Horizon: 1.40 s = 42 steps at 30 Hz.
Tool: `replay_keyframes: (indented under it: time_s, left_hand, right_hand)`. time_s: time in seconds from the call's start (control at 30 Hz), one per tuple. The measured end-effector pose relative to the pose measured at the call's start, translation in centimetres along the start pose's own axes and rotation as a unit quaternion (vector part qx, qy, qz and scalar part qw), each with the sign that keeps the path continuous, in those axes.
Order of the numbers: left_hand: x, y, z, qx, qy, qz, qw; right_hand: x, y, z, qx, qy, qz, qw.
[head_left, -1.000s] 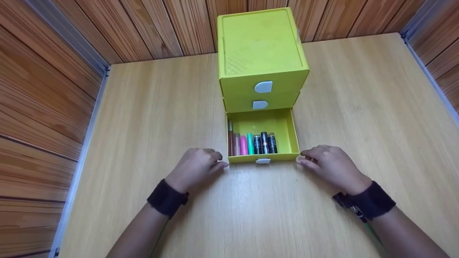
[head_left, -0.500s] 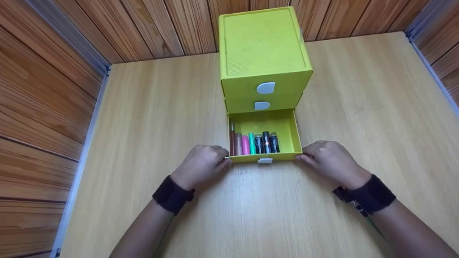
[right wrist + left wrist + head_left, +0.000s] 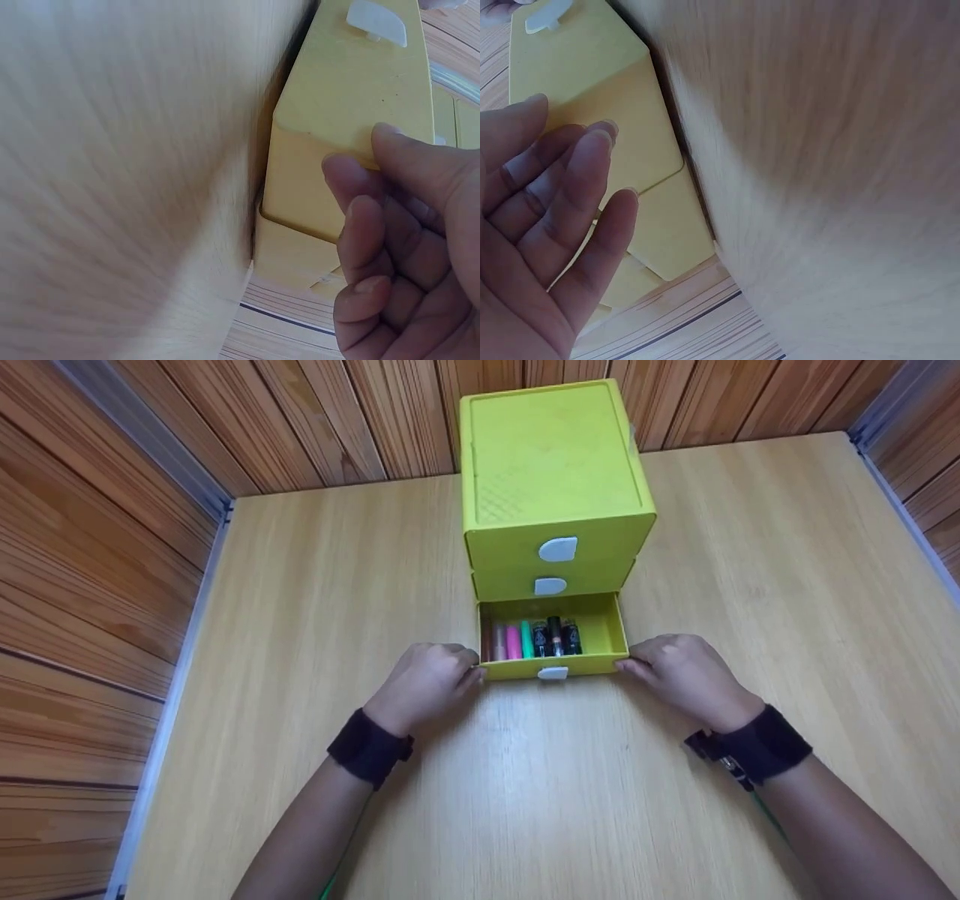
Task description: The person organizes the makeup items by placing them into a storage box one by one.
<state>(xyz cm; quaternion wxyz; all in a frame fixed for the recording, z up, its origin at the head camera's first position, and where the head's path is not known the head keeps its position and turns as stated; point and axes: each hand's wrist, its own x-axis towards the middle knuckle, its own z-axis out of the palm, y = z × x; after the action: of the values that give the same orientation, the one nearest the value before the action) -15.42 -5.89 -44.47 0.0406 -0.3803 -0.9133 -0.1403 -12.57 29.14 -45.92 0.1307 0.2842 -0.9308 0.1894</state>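
A lime-yellow drawer unit [image 3: 555,457] with white pull tabs stands at the back of the table. Its bottom drawer [image 3: 589,666] is partly pulled out. Inside, several slim cosmetic tubes stand in a row, among them a pink tube [image 3: 513,642], a green tube [image 3: 527,639] and a black tube [image 3: 555,636]. My left hand [image 3: 426,682] holds the drawer's left front corner, thumb on the front face and curled fingers along the side. At the right front corner my right hand [image 3: 684,679] does the same. In the right wrist view, the thumb [image 3: 405,150] lies against the drawer front.
The wooden table [image 3: 517,810] reaches to plank walls [image 3: 315,420] at the back and sides. Two upper drawers, each with a white tab [image 3: 559,549], are closed above the bottom one. Both wrists wear black bands [image 3: 367,750].
Both hands have closed in on the drawer's front corners. The bottom drawer has slid partway back toward the unit, the tubes moving with it.
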Motion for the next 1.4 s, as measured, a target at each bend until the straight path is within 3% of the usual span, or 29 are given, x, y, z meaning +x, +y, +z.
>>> replay_keyframes:
  time_s: [0.3,0.63,0.83,1.23,1.4]
  left_hand:
    - [1.6,-0.8,0.1,-0.002,0.008,-0.012,0.9999]
    - [3.0,-1.8,0.4,-0.008,0.035,-0.015,0.9992]
    - [4.0,-2.1,0.4,-0.009,0.030,-0.038,0.9988]
    - [4.5,-2.6,0.6,-0.025,0.056,-0.083,0.9946]
    - [4.7,-2.7,0.6,-0.022,0.073,-0.079,0.9940]
  right_hand:
    - [1.2,0.8,0.1,-0.001,-0.015,0.044,0.9989]
    - [2.8,2.2,0.4,0.000,-0.002,0.044,0.9990]
    - [3.6,2.9,0.2,0.010,-0.001,0.049,0.9988]
    - [4.5,3.2,-0.1,-0.003,-0.002,0.058,0.9983]
    - [4.7,3.2,0.0,-0.011,0.011,0.058,0.9982]
